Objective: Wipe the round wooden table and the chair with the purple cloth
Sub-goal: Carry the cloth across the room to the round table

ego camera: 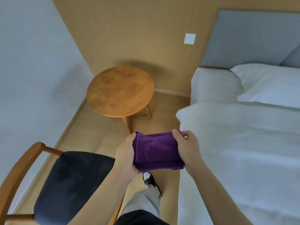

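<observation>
Hands hold a folded purple cloth (pixel 156 151) in the air: the left hand (pixel 125 155) grips its left end and the right hand (pixel 186 149) grips its right end. Past the hands stands the round wooden counter (pixel 120 90). A chair (pixel 65 181) sits just left of them, and a white bed (pixel 243 143) lies to the right.

Bed (pixel 243 151) with white duvet and pillow (pixel 267 88), right; grey upholstered headboard (pixel 246 38) behind. Tan wood-panelled wall (pixel 129 30) bearing a white switch plate (pixel 190 38). Pale grey wall (pixel 32 62) left; light wood-tone floor (pixel 97 132).
</observation>
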Demonstrator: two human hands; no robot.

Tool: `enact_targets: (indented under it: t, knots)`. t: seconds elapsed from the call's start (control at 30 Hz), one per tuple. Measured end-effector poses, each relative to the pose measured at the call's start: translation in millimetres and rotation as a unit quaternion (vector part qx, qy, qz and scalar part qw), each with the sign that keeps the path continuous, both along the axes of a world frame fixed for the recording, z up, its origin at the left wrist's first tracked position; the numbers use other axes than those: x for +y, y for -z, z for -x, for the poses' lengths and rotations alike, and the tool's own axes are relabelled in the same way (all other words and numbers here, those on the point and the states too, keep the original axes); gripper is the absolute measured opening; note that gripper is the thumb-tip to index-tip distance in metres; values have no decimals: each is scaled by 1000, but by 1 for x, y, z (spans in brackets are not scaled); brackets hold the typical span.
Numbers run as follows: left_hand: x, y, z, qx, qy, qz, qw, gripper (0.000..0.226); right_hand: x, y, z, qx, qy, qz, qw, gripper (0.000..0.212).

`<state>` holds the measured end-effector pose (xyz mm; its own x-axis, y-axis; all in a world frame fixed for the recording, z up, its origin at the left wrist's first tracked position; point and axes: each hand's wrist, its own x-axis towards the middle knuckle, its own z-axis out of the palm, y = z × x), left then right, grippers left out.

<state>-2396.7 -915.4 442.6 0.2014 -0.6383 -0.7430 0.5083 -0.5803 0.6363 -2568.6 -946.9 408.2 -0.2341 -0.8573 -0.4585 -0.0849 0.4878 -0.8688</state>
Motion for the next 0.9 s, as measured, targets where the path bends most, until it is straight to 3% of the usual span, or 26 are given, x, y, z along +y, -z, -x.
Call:
enact_targets:
  t: [0.13,0.3,0.47,0.57,0.67,0.9]
  knots:
    - [-66,7,-35,18,-76,-18,997,23,-84,14,-31,32,-77,-33,996,21]
    - [-145,-2,-72,46,-133,31,990,22,-188,5,-73,77,-156,-8,985,14]
    - [-209,-13,-87,52,-125,76,988,28,-251,-14,-103,110,-243,46,963,16]
    - [-248,-7,-84,19,-110,90,990,32,-283,-19,-123,36,-289,58,955,15]
    - [-288,6,-74,16,-110,96,989,35,-317,-14,-144,-72,-347,3,935,34]
    - [-395,41,-57,41,-145,41,988,37,-431,35,-151,-33,-357,-58,932,26]
